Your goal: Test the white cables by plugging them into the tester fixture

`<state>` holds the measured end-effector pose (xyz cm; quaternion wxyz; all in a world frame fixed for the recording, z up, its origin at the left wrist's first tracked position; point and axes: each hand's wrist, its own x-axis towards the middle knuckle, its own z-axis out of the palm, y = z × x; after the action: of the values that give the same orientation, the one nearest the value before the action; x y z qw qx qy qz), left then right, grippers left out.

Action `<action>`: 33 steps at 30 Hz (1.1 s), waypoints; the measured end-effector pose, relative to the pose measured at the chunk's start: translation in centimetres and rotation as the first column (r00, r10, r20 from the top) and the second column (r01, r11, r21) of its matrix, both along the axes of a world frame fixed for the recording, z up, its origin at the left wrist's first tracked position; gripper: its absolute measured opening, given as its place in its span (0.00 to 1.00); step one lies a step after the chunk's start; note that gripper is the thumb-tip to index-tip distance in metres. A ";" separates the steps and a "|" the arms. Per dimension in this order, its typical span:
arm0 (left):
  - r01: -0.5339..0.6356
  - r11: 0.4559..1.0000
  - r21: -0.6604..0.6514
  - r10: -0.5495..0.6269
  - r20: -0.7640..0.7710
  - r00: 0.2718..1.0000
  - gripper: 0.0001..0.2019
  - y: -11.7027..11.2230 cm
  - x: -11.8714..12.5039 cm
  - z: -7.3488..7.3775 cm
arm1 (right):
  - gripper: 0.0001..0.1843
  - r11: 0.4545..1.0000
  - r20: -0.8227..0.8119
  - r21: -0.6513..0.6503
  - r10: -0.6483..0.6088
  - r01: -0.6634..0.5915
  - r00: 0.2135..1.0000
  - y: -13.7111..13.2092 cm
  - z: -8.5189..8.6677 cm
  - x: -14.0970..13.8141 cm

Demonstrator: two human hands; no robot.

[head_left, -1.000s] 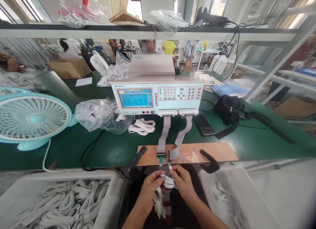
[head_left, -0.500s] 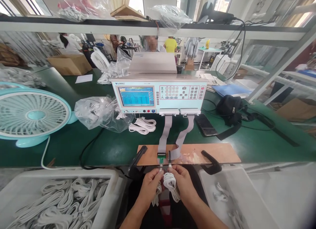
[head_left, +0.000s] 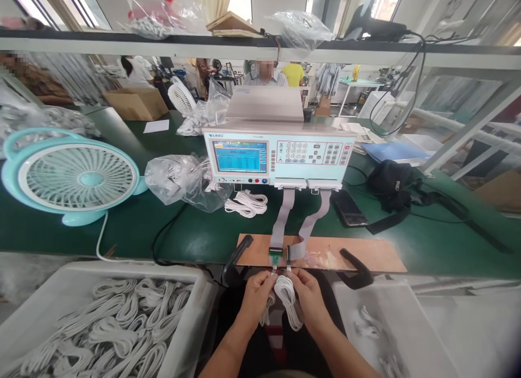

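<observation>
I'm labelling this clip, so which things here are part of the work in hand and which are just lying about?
In use: left hand, right hand, white cable, test sockets, ribbon cables, tester, bin of cables.

Lying about: fan, phone, black bag, bagged cables.

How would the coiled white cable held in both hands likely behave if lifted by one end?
The white cable droops in loops between the left hand and right hand, so it is probably floppy and light. Its loose coils would likely unravel and dangle.
</observation>
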<state>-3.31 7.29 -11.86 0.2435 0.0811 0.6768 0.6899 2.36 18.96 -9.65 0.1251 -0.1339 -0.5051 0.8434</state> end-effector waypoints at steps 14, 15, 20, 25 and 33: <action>-0.029 0.997 0.068 0.023 0.087 0.996 0.20 0.2 0.2 0.6 | 0.23 1.000 -0.022 0.013 0.002 -0.002 1.000 0.0 0.1 0.1; -0.024 0.998 0.056 0.020 0.066 0.998 0.20 0.3 0.2 0.5 | 0.23 1.000 -0.026 0.003 0.005 -0.005 1.000 0.0 -0.1 0.0; -0.051 0.996 0.078 0.047 0.052 0.998 0.21 0.5 0.3 0.6 | 0.23 1.000 -0.028 0.009 0.008 -0.008 1.000 0.0 -0.5 0.0; -0.086 0.991 0.103 0.082 0.048 0.996 0.21 0.8 0.8 0.6 | 0.21 0.999 -0.034 0.026 0.025 -0.024 0.999 0.2 -0.1 0.1; -0.058 0.996 0.071 0.059 -0.016 0.998 0.21 0.8 0.5 1.0 | 0.24 0.999 -0.021 0.036 0.039 -0.039 0.999 0.0 0.3 0.0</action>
<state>-2.84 8.14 -10.84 0.2140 0.0761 0.6564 0.7194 2.39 18.93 -9.31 0.1165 -0.1125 -0.5212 0.8379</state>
